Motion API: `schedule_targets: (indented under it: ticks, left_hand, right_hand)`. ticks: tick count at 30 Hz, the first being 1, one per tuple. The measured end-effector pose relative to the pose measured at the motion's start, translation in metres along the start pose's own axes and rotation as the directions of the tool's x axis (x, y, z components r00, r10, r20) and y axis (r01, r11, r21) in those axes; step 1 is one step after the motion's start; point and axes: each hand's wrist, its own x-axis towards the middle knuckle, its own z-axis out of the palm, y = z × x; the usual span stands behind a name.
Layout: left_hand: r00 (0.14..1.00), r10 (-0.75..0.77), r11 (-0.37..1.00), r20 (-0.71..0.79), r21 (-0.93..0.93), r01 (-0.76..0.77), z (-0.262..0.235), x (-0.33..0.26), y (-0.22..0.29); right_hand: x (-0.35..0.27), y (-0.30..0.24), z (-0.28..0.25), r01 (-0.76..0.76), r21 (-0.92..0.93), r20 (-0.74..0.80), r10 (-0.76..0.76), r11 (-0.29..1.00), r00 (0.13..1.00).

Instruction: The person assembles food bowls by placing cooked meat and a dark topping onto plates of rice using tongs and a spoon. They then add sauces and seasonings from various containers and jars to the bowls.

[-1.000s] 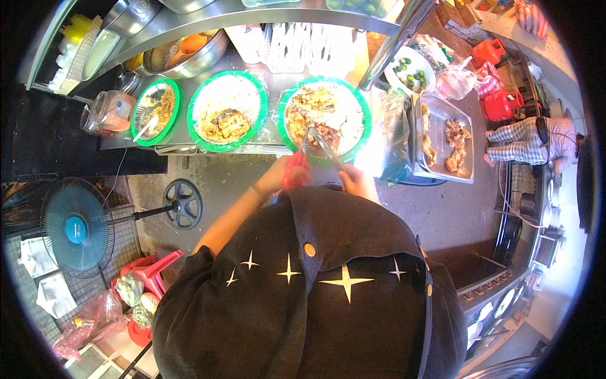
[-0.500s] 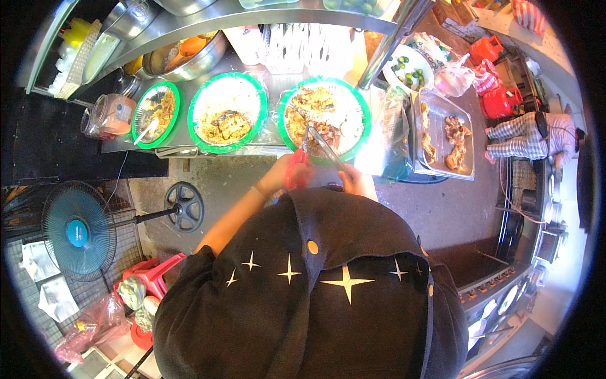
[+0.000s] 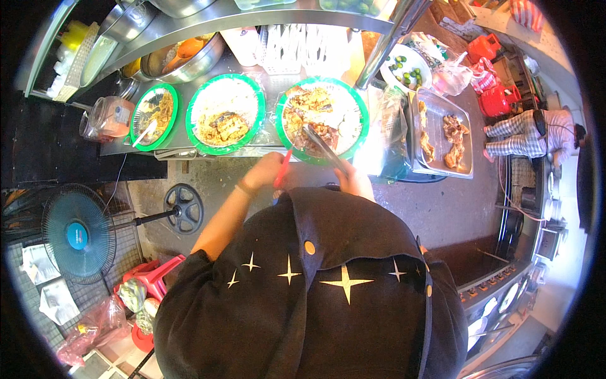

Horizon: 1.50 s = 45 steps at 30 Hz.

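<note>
Along the steel counter (image 3: 186, 88), three green-rimmed plates stand in a row, within reach of the person's hands. The right hand (image 3: 355, 182) is closed around metal tongs (image 3: 325, 146) near their rear end, a hold that probably keeps the fingers clear of the food. Their arms lie close together and slant up-left across the right-hand plate (image 3: 364, 120), the tips resting at the browned meat (image 3: 325, 134); whether they pinch a piece cannot be told. The left hand (image 3: 265, 170) is closed on a red-handled tool (image 3: 283, 170), held upright just beside the plate's near rim; its working end cannot be made out. The middle plate (image 3: 262, 120) carries a similar serving. At far right, a metal tray (image 3: 437, 111) holds cooked pieces, perhaps set there for easy reach of the right hand.
</note>
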Motion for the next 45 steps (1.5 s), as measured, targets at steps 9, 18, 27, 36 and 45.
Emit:
schedule_targets:
  ticks: [9, 18, 27, 36, 45]
  left_hand:
    - [0.817, 0.217, 0.608, -0.535, 0.729, 0.315, -0.058, -0.005, 0.05]
    - [0.691, 0.369, 0.169, -0.621, 0.776, 0.608, -0.063, 0.074, 0.055]
    - [0.864, 0.268, 0.468, -0.425, 0.842, 0.269, -0.085, 0.011, 0.078]
    - [0.943, 0.089, 0.717, -0.322, 0.677, 0.163, -0.06, -0.023, 0.058]
    - [0.945, -0.02, 0.598, -0.325, 0.754, 0.272, -0.104, 0.084, 0.067]
  right_hand:
    - [0.01, -0.005, 0.009, 0.145, -0.387, -0.096, -0.196, 0.911, 0.976]
    - [0.004, -0.005, -0.027, 0.118, -0.255, -0.177, -0.166, 0.96, 0.97]
    - [-0.022, 0.019, -0.075, -0.036, -0.124, -0.276, 0.0, 0.992, 0.961]
    - [-0.022, 0.019, -0.066, 0.047, -0.117, -0.246, -0.075, 0.992, 0.966]
    - [-0.009, 0.008, -0.071, 0.019, -0.054, -0.229, -0.031, 0.998, 0.973]
